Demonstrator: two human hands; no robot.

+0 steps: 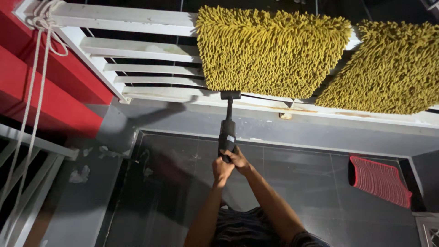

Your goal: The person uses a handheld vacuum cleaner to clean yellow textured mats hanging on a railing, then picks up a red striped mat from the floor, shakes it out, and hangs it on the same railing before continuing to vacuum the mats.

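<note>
A black handheld vacuum [227, 130] points upward, its flat nozzle pressed against the lower edge of a shaggy mustard-yellow mat [270, 48] draped over a white slatted railing [141, 50]. My left hand [222, 170] and my right hand [238, 160] are both wrapped around the tool's black handle, side by side. A second yellow shaggy mat [391, 68] hangs on the same railing to the right, apart from the tool.
A red ribbed mat [379, 180] lies on the dark tiled floor at the right. A red wall [41, 77] stands at the left, with white ropes [34, 91] hanging down beside it. A white ledge runs under the railing.
</note>
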